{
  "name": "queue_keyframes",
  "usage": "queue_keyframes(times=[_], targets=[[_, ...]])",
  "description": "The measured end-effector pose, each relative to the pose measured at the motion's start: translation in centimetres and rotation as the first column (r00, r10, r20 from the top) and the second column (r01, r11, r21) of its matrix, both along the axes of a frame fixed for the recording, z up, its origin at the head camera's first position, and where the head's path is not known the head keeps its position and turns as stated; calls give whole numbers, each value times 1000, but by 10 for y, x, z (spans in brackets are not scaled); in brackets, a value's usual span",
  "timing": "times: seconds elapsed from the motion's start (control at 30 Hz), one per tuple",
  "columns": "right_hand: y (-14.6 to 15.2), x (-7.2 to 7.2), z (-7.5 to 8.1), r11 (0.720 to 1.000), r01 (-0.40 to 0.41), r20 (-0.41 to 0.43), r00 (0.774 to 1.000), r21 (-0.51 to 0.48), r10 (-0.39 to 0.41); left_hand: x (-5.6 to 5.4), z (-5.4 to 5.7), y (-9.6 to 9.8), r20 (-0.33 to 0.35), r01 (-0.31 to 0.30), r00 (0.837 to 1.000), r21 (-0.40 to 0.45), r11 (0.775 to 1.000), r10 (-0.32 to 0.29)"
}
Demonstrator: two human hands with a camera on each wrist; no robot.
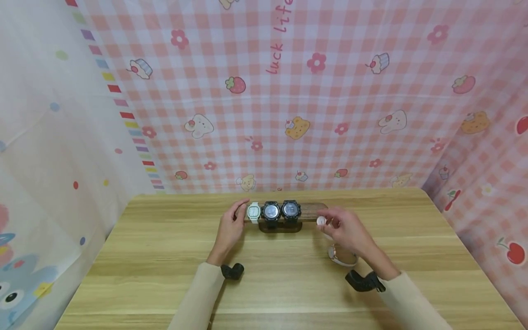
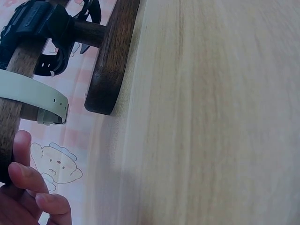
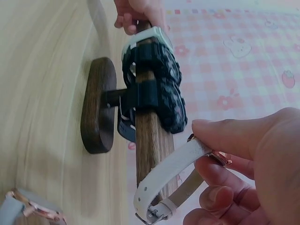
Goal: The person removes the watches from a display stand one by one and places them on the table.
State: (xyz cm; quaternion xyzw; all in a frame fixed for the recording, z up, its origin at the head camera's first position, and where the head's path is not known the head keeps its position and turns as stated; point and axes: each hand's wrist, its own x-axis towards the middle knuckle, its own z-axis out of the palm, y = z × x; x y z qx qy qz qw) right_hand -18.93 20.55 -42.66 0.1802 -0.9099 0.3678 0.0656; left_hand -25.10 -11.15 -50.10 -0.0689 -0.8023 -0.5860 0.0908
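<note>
A dark wooden T-shaped watch stand (image 1: 311, 213) stands near the back of the table. My left hand (image 1: 231, 227) grips the left end of its bar, fingers curled around the wood. Beside that hand a white square watch (image 1: 254, 211) is on the bar, followed by two black chunky watches (image 1: 271, 211). Between thumb and fingers, my right hand (image 1: 346, 229) pinches a small round watch (image 1: 321, 221) with a rose-gold case. Its buckled white strap (image 3: 171, 171) hangs in a loop at the bar's right end, overlapping it in the right wrist view; I cannot tell whether it encircles the bar.
Another rose-gold watch with a pale strap (image 1: 343, 262) lies on the wooden table (image 1: 284, 293), below my right hand. A pink checked cloth (image 1: 264, 160) hangs behind the table. Black wrist mounts (image 1: 365, 280) sit on both forearms.
</note>
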Motion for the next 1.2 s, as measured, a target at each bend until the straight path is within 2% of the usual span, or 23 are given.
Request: queue_keyframes(times=[0.27,0.67,0.93,1.2], targets=[[-12,8,-4,1000,-27,29,999,7,26,0,0,0,1,3,1000,5,1000,-3],[-23,12,-24,995,-101,36,994,22,100,0,0,0,-5,-3,1000,-10,1000,3],[-28,15,-37,995,-98,118,988,6,97,0,0,0,-3,-5,1000,-6,1000,5],[-34,17,-48,996,-83,143,987,26,78,0,0,0,-3,2,1000,-1,1000,-2]])
